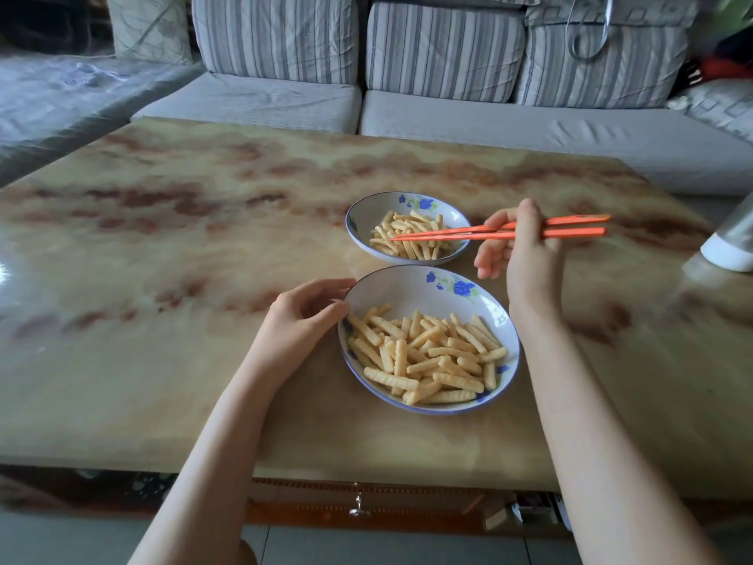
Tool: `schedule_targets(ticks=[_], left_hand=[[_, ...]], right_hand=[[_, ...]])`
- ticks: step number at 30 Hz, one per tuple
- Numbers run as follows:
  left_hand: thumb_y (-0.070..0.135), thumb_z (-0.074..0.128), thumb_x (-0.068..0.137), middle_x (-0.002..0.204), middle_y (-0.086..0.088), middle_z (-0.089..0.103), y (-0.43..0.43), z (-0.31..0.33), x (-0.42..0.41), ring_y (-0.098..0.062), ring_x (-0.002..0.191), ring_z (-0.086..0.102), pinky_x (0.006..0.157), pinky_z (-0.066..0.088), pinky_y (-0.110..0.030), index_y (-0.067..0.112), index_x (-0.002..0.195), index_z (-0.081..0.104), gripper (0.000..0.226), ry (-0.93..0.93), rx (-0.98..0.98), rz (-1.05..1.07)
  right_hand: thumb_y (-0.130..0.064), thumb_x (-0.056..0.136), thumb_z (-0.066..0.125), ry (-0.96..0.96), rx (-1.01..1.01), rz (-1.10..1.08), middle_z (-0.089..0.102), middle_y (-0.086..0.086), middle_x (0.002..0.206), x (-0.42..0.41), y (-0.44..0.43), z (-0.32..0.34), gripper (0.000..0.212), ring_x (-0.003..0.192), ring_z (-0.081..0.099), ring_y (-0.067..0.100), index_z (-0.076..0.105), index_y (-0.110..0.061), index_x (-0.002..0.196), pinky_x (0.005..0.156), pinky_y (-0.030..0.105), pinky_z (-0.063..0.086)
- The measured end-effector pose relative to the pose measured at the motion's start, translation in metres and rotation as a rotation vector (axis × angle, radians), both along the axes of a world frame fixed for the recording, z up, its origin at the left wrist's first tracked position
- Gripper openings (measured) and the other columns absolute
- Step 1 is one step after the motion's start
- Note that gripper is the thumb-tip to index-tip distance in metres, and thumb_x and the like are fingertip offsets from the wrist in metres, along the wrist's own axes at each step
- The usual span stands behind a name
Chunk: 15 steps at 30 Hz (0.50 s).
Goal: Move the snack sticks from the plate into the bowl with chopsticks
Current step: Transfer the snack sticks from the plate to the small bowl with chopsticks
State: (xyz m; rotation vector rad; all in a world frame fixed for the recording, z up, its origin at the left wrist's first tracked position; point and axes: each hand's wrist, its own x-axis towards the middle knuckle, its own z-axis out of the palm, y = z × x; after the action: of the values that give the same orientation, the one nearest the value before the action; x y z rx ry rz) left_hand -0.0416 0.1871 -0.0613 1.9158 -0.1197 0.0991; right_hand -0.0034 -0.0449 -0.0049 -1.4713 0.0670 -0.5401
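Orange chopsticks (pixel 501 229) lie nearly level in the right hand (pixel 517 246), whose fingers are curled round their middle, and the tips sit close together over the pile in the smaller, deeper bowl (pixel 370 214) on the far side. Whether a piece is pinched between those tips I cannot tell, since they overlap the heap below. The left hand (pixel 303 316) curls thumb and fingers on the left rim of the wider plate (pixel 411 291) nearest the person, steadying it on the marbled table (pixel 163 238). Most of the snack sticks (pixel 428 356) are heaped on that plate, so the job looks less than half done. This reads as the drop-off end of one transfer. The next move likely calls for bringing the tips back over the plate, spreading them, and closing on a single ridged stick lying loose at the top of the heap.
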Motion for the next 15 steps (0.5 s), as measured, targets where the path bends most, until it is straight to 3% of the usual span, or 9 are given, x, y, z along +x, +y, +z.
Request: schedule_targets(ticks=[7,15], left_hand=[[0.029,0.059,0.074,0.102,0.016,0.073,0.0,0.0,0.0,0.002,0.097,0.066,0.089,0.049,-0.016,0.028,0.112,0.071,0.04,-0.005,-0.006,-0.005],[0.029,0.059,0.074,0.102,0.015,0.073,0.0,0.0,0.0,0.002,0.096,0.066,0.093,0.05,-0.023,0.03,0.111,0.071,0.039,-0.004,-0.003,-0.004]], right_hand=[[-0.024,0.103,0.031,-0.029,0.001,0.013,0.049,0.003,0.037,-0.011,-0.017,0.019,0.044,0.031,0.04,0.019,0.053,-0.011,0.067,0.039,0.024,0.029],[-0.024,0.103,0.031,0.072,-0.188,0.23,0.041,0.004,0.033,-0.024,-0.03,0.028,0.047,0.029,0.031,0.019,0.055,-0.009,0.066,0.035,0.018,0.023]])
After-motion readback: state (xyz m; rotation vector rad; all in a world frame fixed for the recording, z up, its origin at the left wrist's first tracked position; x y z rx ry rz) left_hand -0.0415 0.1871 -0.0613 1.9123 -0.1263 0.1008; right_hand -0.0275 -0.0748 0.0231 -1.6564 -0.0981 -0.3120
